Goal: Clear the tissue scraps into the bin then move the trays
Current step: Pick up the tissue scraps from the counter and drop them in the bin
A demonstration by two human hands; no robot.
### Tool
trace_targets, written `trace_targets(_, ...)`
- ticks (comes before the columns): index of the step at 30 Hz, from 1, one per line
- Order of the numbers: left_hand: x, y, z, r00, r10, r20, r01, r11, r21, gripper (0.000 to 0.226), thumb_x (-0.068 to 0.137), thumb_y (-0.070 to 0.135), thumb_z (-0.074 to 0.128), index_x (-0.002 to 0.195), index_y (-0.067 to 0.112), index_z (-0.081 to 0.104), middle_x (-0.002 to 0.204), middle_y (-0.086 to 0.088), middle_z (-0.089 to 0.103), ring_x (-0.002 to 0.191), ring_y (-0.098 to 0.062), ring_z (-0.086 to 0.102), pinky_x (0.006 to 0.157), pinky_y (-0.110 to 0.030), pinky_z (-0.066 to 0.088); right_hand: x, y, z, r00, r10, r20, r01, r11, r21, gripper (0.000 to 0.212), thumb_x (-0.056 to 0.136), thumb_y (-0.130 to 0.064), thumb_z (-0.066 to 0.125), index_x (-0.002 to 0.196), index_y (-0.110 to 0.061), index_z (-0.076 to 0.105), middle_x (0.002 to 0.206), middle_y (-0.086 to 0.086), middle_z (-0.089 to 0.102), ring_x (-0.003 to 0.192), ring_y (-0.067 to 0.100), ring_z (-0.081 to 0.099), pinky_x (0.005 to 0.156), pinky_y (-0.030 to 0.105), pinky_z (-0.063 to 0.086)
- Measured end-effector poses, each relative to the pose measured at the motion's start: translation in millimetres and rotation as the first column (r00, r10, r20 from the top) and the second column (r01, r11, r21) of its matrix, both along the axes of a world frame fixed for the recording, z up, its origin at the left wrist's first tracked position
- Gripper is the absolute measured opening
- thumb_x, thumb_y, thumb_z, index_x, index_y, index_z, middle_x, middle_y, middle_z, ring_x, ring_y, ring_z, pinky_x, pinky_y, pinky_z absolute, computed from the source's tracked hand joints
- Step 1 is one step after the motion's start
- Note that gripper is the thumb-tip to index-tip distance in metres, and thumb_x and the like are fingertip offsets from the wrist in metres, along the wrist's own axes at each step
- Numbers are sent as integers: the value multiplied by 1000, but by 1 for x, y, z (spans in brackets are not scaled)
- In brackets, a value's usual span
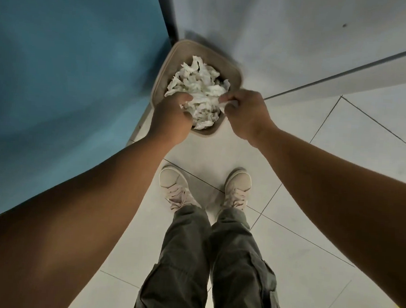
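The left hand (171, 117) has its fingers curled down into the heap of tissue scraps (200, 85), gripping a clump. The right hand (245, 113) pinches a white scrap between thumb and fingertips at the near right rim. The scraps fill a beige bin (163, 77) standing on the tiled floor (314, 211), in the corner between a blue panel (70, 70) and a white wall (279, 38). Pale sneakers (171, 178) stand just before it.

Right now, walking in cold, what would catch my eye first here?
A heap of white tissue scraps filling the beige bin on the floor by the blue wall. Both hands reach in from above: the left hand grips the scraps, the right hand pinches a piece.
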State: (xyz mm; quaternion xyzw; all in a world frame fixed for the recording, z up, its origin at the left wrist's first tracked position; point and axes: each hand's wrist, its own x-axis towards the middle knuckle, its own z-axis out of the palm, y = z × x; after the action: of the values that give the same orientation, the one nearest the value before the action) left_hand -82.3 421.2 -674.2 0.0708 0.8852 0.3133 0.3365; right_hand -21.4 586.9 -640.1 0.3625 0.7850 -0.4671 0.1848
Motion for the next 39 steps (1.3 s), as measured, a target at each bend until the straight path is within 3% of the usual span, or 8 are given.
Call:
trace_targets(2, -2, -9, 0, 1000, 1, -20, -1, 1000, -3, 38, 90, 10, 58, 126, 20, 62, 129, 0, 62, 113, -16, 60, 84, -17, 41, -26, -2, -17, 999, -37, -25, 38, 999, 37, 35, 86, -5, 45, 98, -22, 73, 98, -1, 68, 73, 12, 55, 59, 15, 41)
trace_targets(6, 1, -22, -6, 999, 30, -36, -30, 1000, 10, 32, 89, 10, 58, 118, 21, 66, 122, 1, 66, 108, -15, 62, 85, -18, 44, -61, -6, -54, 995, -86, -54, 91, 991, 95, 34, 83, -4, 47, 96, -22, 73, 103, -2, 70, 76, 14, 60, 48, 6, 39)
trace_targets(11, 3, -35, -6, 998, 27, -51, -26, 1000, 9, 34, 90, 13, 57, 122, 20, 65, 123, 1, 66, 109, -15, 62, 93, -24, 49, -65, -2, -77, 1000, 5, -21, -1, 987, 164, 41, 83, -17, 63, 124, -21, 61, 118, -2, 65, 109, 17, 60, 95, 25, 48)
trace_targets(16, 3, -36, 19, 999, 39, -32, -38, 999, 5, 35, 89, 10, 56, 122, 19, 64, 123, 2, 66, 110, -16, 62, 96, -30, 50, -49, 2, -45, 996, 54, -67, -44, 989, 140, 50, 85, -17, 57, 134, -24, 52, 126, -3, 64, 117, 16, 59, 98, 27, 46)
trace_targets(22, 4, -19, 112, 996, 48, -69, -43, 997, 70, 33, 88, 8, 61, 119, 18, 65, 120, -3, 66, 110, -21, 63, 97, -37, 52, -12, -1, 57, 991, 119, -59, -111, 987, 114, 45, 86, -23, 58, 131, -24, 55, 127, -2, 64, 119, 19, 58, 101, 29, 45)
trace_targets(29, -1, 5, 279, 978, 51, -204, -33, 995, 90, 38, 87, 8, 59, 123, 19, 63, 123, -3, 64, 112, -20, 59, 96, -24, 43, 8, -1, 236, 956, 196, -216, -159, 972, 174, 42, 89, -19, 59, 130, -23, 57, 126, 1, 64, 114, 21, 58, 92, 19, 39)
trace_targets(36, 7, 5, 448, 915, 121, -384, -70, 987, 145, 43, 90, 13, 60, 132, 22, 58, 133, 2, 59, 126, -16, 51, 96, -13, 28, 14, 3, 387, 816, 356, -456, -241, 926, 291, 26, 88, -15, 64, 114, -19, 62, 124, -4, 61, 117, 13, 54, 92, -3, 21)
trace_targets(39, 19, -2, 501, 886, 133, -444, -69, 985, 157, 44, 92, 15, 58, 135, 26, 54, 134, 8, 55, 128, -10, 46, 98, -13, 26, 10, -1, 440, 744, 454, -491, -326, 887, 326, 28, 90, -18, 62, 118, -21, 61, 129, -8, 56, 118, -1, 45, 93, -3, 20)
